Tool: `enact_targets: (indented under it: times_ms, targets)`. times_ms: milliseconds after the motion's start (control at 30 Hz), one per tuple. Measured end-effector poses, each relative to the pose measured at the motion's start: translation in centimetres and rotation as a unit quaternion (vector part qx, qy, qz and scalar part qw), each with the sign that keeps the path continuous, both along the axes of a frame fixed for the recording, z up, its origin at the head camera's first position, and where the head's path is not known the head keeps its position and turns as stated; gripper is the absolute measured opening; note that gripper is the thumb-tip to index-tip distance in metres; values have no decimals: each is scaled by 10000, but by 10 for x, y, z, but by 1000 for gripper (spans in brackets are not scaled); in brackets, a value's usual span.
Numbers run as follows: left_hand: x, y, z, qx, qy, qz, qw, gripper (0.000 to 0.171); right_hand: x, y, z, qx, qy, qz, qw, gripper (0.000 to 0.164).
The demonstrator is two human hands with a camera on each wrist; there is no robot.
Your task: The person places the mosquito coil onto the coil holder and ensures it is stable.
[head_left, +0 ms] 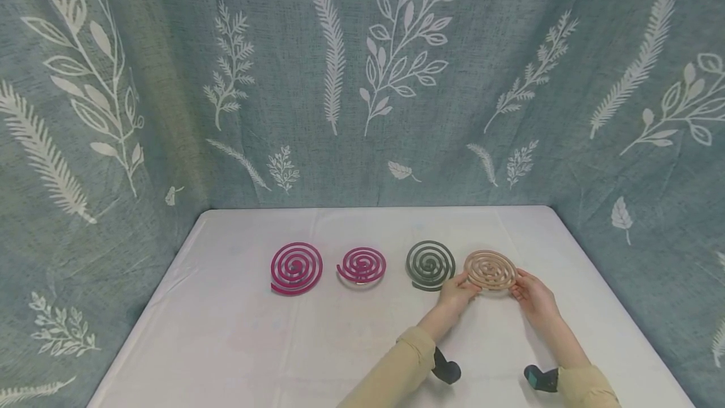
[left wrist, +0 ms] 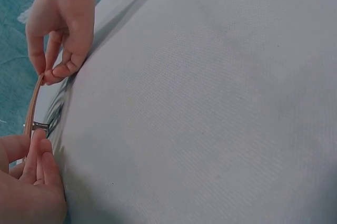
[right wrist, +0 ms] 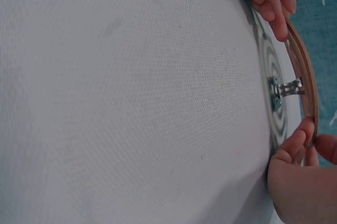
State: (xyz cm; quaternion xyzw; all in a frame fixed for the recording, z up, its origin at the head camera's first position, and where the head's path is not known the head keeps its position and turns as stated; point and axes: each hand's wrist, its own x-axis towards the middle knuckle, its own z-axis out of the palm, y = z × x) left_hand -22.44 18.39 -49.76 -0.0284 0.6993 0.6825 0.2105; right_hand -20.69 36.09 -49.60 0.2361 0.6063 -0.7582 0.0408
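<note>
Both hands hold a light brown mosquito coil (head_left: 491,269) at the right of the row, one at each side of its rim. My left hand (head_left: 455,296) pinches its left edge between thumb and fingers. At the opposite edge, my right hand (head_left: 535,298) pinches the rim. Seen edge-on in the right wrist view, the coil (right wrist: 305,60) sits above a small metal stand (right wrist: 289,88) that reaches toward its underside. Just left of my left hand lies a dark green coil (head_left: 430,265), its lower right edge close to the fingers.
Further left are two magenta coils: one (head_left: 297,269) at the left end, another (head_left: 362,266) slightly raised, with a bit of metal showing below. A white cloth covers the table (head_left: 226,345). Blue-green leaf-patterned curtains (head_left: 272,80) surround its back and sides.
</note>
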Motion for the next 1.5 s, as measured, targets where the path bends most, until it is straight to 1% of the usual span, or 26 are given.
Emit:
enact_targets:
  times_ms: [167, 500, 833, 1000, 1233, 1500]
  targets:
    - [0, 0, -2, -70, 42, -6, 10000, 48, 0, -1, 1, -21, -54, -107, 9999, 57]
    - [0, -1, -3, -98, 105, -31, 9999, 48, 1, -2, 2, -32, -127, -113, 9998, 58]
    - [0, -1, -4, -79, 92, -78, 9999, 48, 0, -1, -1, 83, -32, 72, 9999, 57]
    - [0, -1, -5, -70, 163, -47, 9998, 48, 0, 0, -2, 94, 10, 57, 9999, 57]
    - [0, -1, -3, -50, 102, -58, 9999, 48, 0, -1, -1, 25, -36, -75, 10000, 58]
    - [0, -3, -3, -91, 110, -146, 9998, 48, 1, -1, 1, -51, -54, -39, 10000, 58]
